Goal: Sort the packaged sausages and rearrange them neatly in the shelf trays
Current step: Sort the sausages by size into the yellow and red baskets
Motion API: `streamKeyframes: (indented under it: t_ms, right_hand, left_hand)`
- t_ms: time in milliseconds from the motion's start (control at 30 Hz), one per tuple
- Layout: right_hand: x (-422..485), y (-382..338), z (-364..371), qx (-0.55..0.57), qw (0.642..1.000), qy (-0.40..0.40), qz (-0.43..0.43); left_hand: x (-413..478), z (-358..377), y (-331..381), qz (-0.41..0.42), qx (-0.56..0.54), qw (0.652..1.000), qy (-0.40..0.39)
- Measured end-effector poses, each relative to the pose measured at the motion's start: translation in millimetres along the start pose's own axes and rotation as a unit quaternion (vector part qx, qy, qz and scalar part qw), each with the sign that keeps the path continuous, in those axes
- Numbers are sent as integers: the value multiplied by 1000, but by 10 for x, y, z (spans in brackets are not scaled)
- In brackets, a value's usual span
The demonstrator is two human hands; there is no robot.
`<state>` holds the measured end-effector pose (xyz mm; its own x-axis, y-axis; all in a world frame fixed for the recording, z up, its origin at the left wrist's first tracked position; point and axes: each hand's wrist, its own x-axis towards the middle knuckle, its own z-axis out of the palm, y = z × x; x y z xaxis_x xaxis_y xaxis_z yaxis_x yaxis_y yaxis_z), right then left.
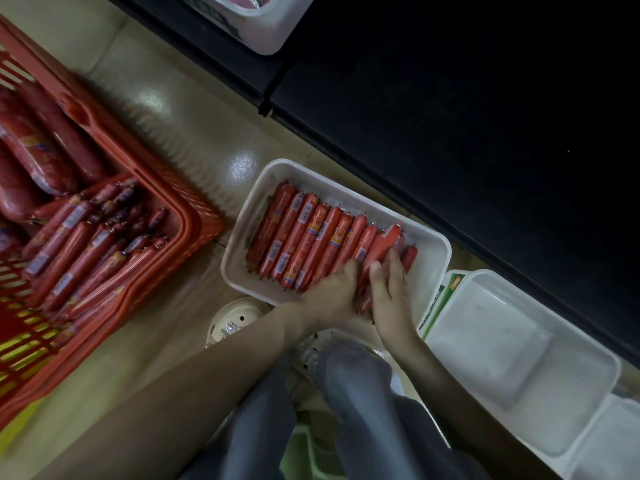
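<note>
The packaged sausages (311, 237) are lying side by side in a single row in the white tray (277, 165) at the centre of the frame, filling most of its width from the left wall toward the right. At the right end of that row one sausage (385, 243) is sitting tilted across its neighbours, not yet bedded in line. The right hand (391, 289) is resting on this end with its fingers fairly straight, pressing rather than clasping. The left hand (332, 294) is pushing against the near ends of the row just beside it, fingers bent over them; whether it is actually grasping a pack cannot be told. Judging by this, the tray is nearing full and is being tidied, with a little room remaining at its right wall. Much is still waiting: the red basket (194, 216) at the left of the frame is holding a loose heap of slim sausages (86, 251) and, toward the upper left, thicker sausages (38, 150). An empty clear tray (519, 341) is standing at the lower right, apparently awaiting filling, and another tray (266, 36) is showing at the top edge against the dark shelf unit (450, 98).
</note>
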<state>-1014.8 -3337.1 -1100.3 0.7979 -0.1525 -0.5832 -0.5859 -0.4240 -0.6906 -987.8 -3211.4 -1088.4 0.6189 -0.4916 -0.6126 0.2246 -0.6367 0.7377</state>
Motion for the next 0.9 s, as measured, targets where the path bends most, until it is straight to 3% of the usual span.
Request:
streamKeyframes:
  t_ms: [67, 133, 233, 300, 433, 500, 600, 667, 800, 900]
  right_hand:
    - [-5, -22, -28, -9, 998, 56, -23]
    - [24, 13, -128, -93, 989, 115, -31]
    - [35, 51, -187, -192, 978, 81, -8]
    - [58, 57, -161, -258, 965, 45, 6]
    - [78, 55, -140, -443, 894, -53, 39]
    - [63, 89, -120, -432, 899, -64, 42]
    - [38, 42, -83, -335, 940, -53, 24]
    - [4, -62, -67, -345, 938, -31, -1]
    - [-96, -458, -47, -395, 914, -11, -94]
    - [-165, -957, -40, -393, 901, -20, -184]
  left_hand:
    - [23, 82, -29, 64, 96, 992, -47]
    - [67, 146, -71, 87, 317, 944, -44]
    - [126, 143, -152, 35, 457, 889, -12]
    - [159, 102, -262, 1, 468, 884, -8]
    - [161, 46, -324, -22, 464, 885, -25]
    - [169, 59, -318, -17, 457, 889, -20]
    - [163, 54, -297, -15, 447, 894, -17]
    - [133, 6, -209, -25, 422, 906, -6]
    - [-154, -343, 171, 1, 400, 913, 80]
    - [-596, -740, 437, 84, 354, 908, 208]
